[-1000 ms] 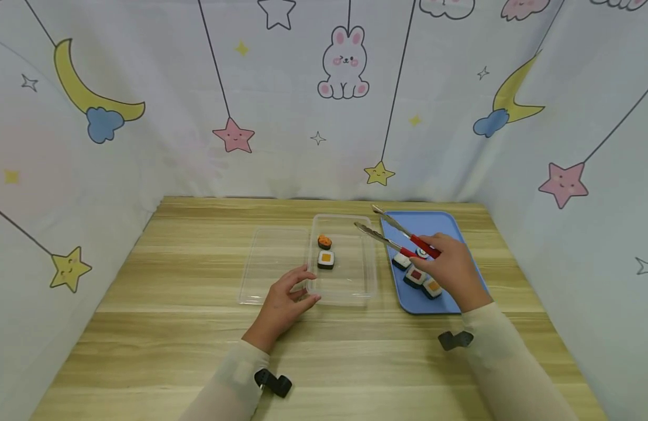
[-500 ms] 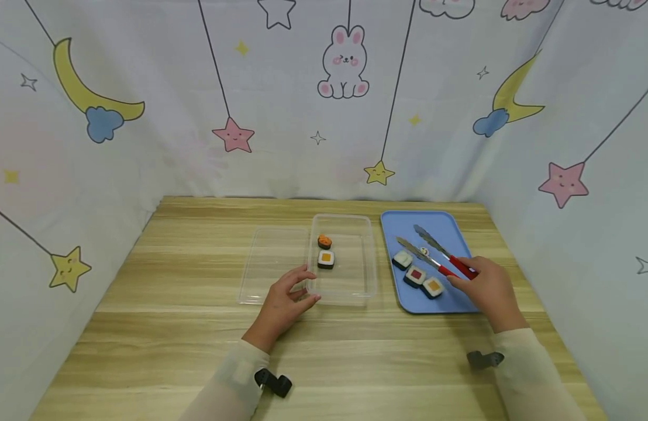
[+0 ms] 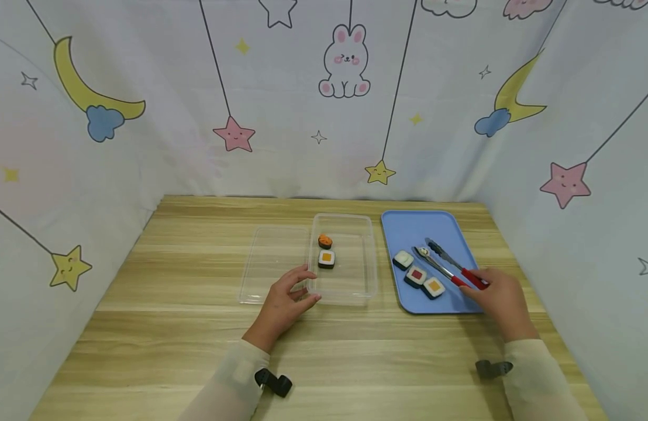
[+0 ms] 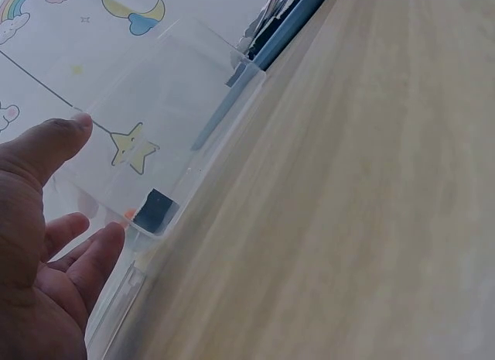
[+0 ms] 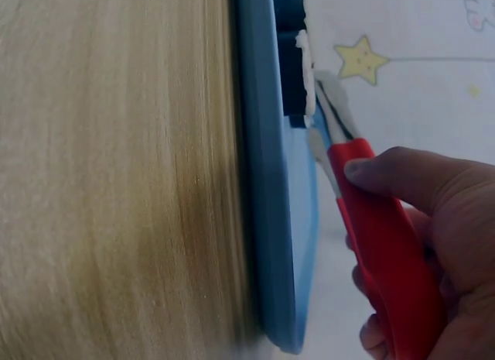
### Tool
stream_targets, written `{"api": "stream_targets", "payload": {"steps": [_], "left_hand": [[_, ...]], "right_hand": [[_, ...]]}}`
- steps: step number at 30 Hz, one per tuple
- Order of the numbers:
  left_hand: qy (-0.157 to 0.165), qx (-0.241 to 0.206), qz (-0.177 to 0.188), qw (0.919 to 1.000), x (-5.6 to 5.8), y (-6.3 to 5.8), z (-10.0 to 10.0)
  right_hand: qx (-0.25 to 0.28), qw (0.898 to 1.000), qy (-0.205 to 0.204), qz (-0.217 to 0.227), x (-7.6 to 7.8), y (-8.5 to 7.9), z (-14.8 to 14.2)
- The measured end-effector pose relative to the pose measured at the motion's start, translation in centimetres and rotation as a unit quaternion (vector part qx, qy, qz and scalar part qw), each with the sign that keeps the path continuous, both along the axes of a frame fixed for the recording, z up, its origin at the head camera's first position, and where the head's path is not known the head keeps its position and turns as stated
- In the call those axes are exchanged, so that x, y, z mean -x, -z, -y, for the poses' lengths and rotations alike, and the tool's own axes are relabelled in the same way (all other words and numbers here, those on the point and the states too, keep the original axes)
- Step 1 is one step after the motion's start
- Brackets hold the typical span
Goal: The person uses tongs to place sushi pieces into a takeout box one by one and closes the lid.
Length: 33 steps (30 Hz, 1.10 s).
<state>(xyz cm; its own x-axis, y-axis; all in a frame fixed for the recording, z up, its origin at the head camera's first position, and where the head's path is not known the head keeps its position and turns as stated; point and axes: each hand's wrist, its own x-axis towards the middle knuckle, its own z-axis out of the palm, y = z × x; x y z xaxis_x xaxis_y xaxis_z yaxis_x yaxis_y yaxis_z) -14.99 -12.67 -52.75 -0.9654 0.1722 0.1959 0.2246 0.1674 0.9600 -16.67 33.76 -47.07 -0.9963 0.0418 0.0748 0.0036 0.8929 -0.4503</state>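
Note:
My right hand [image 3: 500, 299] holds metal tongs with red handles [image 5: 387, 252], thumb on top of the near handle. The spread tips reach low over the blue tray [image 3: 419, 225], one on each side of a small round sushi piece [image 3: 424, 251]. Three larger toy sushi rolls lie left of them: one pale-topped [image 3: 403, 260], one with a red centre [image 3: 416, 276], one with an orange centre [image 3: 433, 287]. My left hand [image 3: 283, 299], fingers spread and relaxed, rests at the front left corner of the clear plastic container [image 3: 350, 286]. Inside it sit an orange-topped piece [image 3: 325, 241] and an orange-centred roll [image 3: 326, 259].
A clear flat lid [image 3: 266, 263] lies left of the container on the wooden table [image 3: 197, 351]. The tray stands just right of the container. A white patterned curtain [image 3: 282, 164] closes off the back and sides.
My right hand has moved right and toward me, bringing the tongs from over the container's right edge down to the small piece on the tray. The left hand stays put.

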Motion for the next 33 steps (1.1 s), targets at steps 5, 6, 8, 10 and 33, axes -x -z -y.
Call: {"api": "stream_targets", "payload": {"steps": [5,6,8,10,33], "left_hand": [[-0.003,0.001,-0.001,1.0000,0.01,0.05,-0.03],[-0.002,0.003,-0.002,1.0000,0.04,0.13,0.01],[0.001,0.002,-0.004,1.0000,0.08,0.18,0.10],[0.004,0.003,-0.007,1.0000,0.10,0.28,0.17],[0.003,0.016,-0.018,0.9997,0.10,0.39,0.16]], "right_hand": [[0.005,1.000,0.000,0.007,-0.14,0.02,0.10],[0.004,1.000,-0.002,0.003,-0.16,0.03,0.10],[0.001,1.000,-0.005,-0.001,-0.16,0.06,0.09],[-0.001,1.000,-0.003,0.004,-0.15,0.07,0.05],[0.006,1.000,0.011,0.019,-0.06,-0.51,0.89]]}}
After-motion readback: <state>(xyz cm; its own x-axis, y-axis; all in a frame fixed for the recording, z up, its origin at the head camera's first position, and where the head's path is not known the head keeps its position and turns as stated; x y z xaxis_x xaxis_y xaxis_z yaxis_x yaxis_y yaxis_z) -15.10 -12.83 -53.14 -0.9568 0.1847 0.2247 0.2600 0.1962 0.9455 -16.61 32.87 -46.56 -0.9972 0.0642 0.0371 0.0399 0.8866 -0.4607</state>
